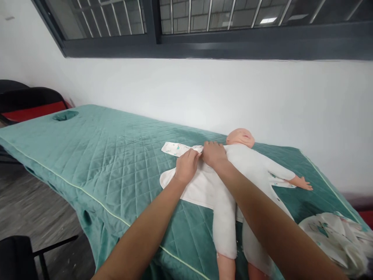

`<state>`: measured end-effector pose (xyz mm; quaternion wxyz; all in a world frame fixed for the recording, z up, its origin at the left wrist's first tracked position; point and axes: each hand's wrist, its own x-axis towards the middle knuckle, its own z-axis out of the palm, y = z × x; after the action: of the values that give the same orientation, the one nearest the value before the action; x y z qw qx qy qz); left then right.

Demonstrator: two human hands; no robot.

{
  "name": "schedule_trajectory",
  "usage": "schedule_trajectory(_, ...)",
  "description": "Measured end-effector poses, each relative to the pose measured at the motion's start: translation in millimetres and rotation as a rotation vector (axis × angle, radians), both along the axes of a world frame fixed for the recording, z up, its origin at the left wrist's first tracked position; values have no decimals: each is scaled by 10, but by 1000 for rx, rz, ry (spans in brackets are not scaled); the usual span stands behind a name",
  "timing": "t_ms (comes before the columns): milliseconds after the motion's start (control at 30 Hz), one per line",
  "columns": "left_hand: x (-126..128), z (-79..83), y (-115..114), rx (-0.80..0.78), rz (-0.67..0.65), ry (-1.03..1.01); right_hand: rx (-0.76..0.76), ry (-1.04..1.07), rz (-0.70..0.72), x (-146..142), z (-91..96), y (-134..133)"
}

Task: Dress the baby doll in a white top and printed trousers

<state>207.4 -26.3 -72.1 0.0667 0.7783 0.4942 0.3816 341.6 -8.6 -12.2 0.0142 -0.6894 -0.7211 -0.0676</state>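
A baby doll (247,167) with a white cloth body lies on its back on a green quilted cover. Spread beneath it is a white printed baby garment (201,186), with one sleeve (171,148) stretching out to the left. My left hand (188,165) pinches this sleeve close to its inner end. Beside it, almost touching, my right hand (215,153) curls over the doll's arm on that side. The doll's hand there is hidden by my fingers and the cloth. The doll's other arm (282,171) stretches out to the right.
A crumpled printed cloth (338,237) lies at the right on the bed (101,155). The bed has a face hole (65,115) at its far left end. A white wall (175,93) runs behind it. Chairs (32,101) stand at the left.
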Motion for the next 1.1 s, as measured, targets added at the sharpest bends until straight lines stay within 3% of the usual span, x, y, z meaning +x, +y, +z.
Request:
schedule_trajectory(100,17,14,-16,-3,50,56,41,24,8,55,103,-93)
schedule_trajectory(233,-14,24,-52,-42,173,32,187,264,-12,545,232,-429)
schedule_trajectory(400,-151,-1,-223,-112,352,61,420,675,-378,1337,72,-961)
schedule_trajectory(467,-180,-10,-287,-152,374,106,374,709,-539,1495,-26,-1105)
schedule_trajectory(600,-132,57,-304,-285,330,138,182,726,-650,1511,-93,-1223)
schedule_trajectory(733,-31,188,-217,-434,278,59,211,770,-573,1402,-54,-1243)
schedule_trajectory(933,122,304,-125,-353,239,102,265,896,-516,1355,-71,-1267)
schedule_trajectory(1100,219,426,-88,-457,200,-275,257,974,-435,1351,-129,-1256)
